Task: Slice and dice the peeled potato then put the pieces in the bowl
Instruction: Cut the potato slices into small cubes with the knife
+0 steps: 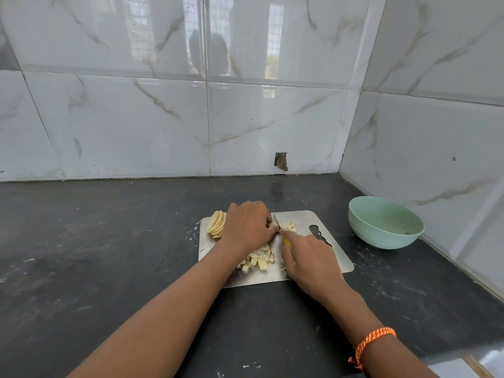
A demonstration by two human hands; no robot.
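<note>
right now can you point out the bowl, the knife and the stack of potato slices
bowl point(362, 225), head view, outer wall
knife point(276, 221), head view, blade
potato slices point(216, 224), head view, middle of stack

— What is the cutting board point(321, 219) made of?
— It looks like metal, a dull brushed grey with a soft sheen, smooth all over.
— And the bowl point(386, 223)?
— Pale green, matt, plastic by the look of it, with faint ridges round its outer wall.
— The countertop point(109, 255)?
— Dark stone, matt, streaked and dusty with pale marks.
— The wall tiles point(136, 118)?
— Glossy, marble-veined, bright with reflections.
— Anything on the wrist?
— A wristband point(371, 342) of braided orange thread. The knife point(281, 233) has a shiny metal blade and a yellow handle.
</note>
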